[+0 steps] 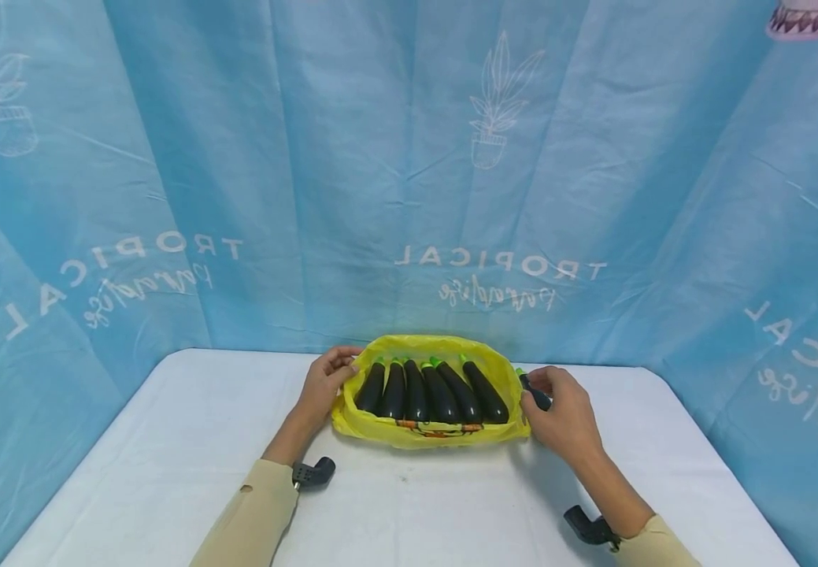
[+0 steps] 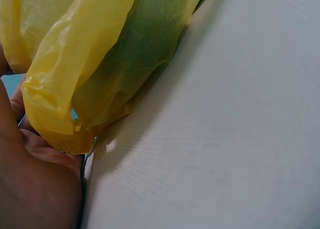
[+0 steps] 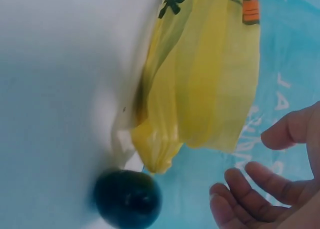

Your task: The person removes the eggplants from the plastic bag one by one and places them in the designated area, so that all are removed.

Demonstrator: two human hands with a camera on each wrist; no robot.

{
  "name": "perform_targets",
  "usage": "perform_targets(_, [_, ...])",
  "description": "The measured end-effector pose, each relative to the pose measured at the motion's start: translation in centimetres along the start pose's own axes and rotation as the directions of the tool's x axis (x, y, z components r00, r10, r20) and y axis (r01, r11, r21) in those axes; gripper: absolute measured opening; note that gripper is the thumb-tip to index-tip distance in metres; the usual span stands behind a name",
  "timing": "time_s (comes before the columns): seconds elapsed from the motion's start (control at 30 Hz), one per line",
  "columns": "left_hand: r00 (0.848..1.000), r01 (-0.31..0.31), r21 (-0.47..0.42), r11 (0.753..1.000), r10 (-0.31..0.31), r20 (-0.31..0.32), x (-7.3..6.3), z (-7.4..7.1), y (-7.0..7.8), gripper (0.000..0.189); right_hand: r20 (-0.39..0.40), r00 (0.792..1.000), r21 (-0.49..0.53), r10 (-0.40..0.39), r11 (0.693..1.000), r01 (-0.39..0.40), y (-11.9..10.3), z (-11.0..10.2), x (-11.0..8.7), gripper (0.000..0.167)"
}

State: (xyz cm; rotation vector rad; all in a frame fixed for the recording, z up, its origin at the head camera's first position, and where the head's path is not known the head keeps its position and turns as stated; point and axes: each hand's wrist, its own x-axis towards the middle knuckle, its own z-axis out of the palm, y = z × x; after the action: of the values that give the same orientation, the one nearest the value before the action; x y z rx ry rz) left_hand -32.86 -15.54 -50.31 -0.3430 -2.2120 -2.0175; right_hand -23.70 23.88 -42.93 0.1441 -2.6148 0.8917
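Observation:
A yellow plastic bag (image 1: 380,431) lies on its side with its mouth spread, and several dark eggplants (image 1: 442,395) sit in a row inside, green stems pointing away. At the bag's left end my left hand (image 1: 322,384) holds its edge; the left wrist view shows the yellow plastic (image 2: 60,74) against the thumb side and palm. One more eggplant (image 3: 127,199) lies outside, just right of the bag. My right hand (image 1: 566,409) is beside it, and in the right wrist view the spread fingers (image 3: 270,181) stand apart from both eggplant and bag.
A white-covered table (image 1: 394,512) carries everything. Behind it and at both sides hangs a blue printed curtain (image 1: 352,197), close to the table's far edge. Black devices (image 1: 315,472) are strapped at both wrists.

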Motion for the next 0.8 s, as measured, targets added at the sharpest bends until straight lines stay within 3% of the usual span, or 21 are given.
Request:
perform_targets(0.23, [1.0, -0.001, 0.001, 1.0, 0.001, -0.002, 0.0, 0.0, -0.2, 0.031, -0.011, 0.995, 0.026, -0.1, 0.995, 0.101, -0.9, 0.4, 0.2, 0.031])
perform_targets(0.8, [1.0, 0.003, -0.008, 1.0, -0.003, -0.011, -0.2, 0.1, 0.0, 0.034, 0.054, 0.982, 0.042, -0.179, 0.983, 0.177, -2.7, 2.4, 1.4, 0.031])
